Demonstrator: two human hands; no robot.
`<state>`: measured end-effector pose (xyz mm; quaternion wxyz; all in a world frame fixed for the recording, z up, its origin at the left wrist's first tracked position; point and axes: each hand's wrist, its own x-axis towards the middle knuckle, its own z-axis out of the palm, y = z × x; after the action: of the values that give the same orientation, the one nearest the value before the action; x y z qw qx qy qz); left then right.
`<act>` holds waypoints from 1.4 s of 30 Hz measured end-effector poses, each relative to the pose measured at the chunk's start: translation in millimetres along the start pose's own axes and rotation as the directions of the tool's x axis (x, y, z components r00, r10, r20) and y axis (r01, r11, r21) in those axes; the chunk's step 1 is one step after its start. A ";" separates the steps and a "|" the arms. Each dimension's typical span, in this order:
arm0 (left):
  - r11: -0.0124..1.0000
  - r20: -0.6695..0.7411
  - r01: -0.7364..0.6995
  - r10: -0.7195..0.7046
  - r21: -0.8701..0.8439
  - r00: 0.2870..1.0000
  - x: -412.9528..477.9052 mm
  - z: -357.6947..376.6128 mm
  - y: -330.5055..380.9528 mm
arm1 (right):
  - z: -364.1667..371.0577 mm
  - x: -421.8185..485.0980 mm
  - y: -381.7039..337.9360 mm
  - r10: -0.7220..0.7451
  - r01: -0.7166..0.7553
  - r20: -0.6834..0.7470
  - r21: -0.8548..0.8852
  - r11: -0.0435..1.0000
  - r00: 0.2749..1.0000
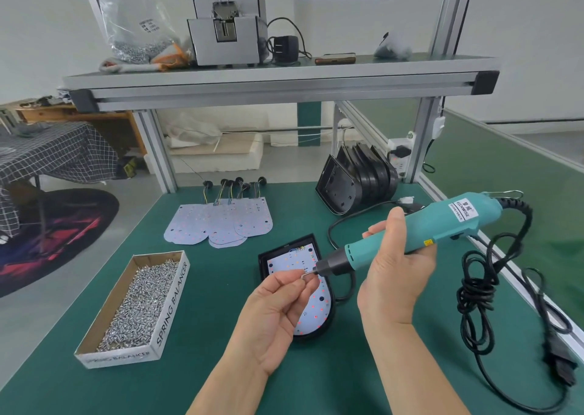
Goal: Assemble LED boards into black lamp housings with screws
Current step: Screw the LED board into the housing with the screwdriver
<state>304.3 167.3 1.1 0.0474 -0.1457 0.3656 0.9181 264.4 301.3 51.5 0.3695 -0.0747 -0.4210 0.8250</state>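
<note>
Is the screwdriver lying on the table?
No, the right hand grips the screwdriver above the housing, its tip at a screw the left hand pinches.

The left grip (278, 301) pinches a screw (304, 276) against the teal screwdriver (442, 225) tip, the right grip (392, 275) holding the tool above the LED board (317, 307) in its black housing (264, 267). On the worktop (205, 351), the screw box (172, 301) lies at nine o'clock and the stacked housings (357, 177) at one.

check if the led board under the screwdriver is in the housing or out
In. The LED board lies inside the black housing, whose rim frames it.
</note>
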 end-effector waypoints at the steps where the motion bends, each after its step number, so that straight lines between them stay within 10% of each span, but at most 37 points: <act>1: 1.000 -0.001 0.001 -0.001 -0.001 1.000 0.0 0.4 -0.4 | -0.2 0.0 0.6 -0.006 0.006 0.003 -0.010 1.000 1.000; 14: 1.000 -0.006 -0.007 0.007 -0.011 1.000 -0.2 -2.0 -3.5 | -3.5 -1.2 3.3 0.013 -0.014 -0.015 -0.048 0.999 1.000; 28: 0.868 -0.006 -0.369 0.393 0.333 0.920 -1.6 2.9 -10.8 | 1.7 -3.0 16.2 0.138 -0.142 -0.075 -0.056 0.988 0.988; 42: 0.856 0.145 -0.360 0.330 0.371 0.933 2.1 -3.5 -2.1 | 4.4 11.8 10.9 0.148 -0.148 -0.029 -0.005 0.989 0.989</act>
<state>303.6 166.4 -3.3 -0.0758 -0.0301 0.5595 0.8248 248.1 302.4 48.3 0.3128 -0.1189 -0.4119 0.8476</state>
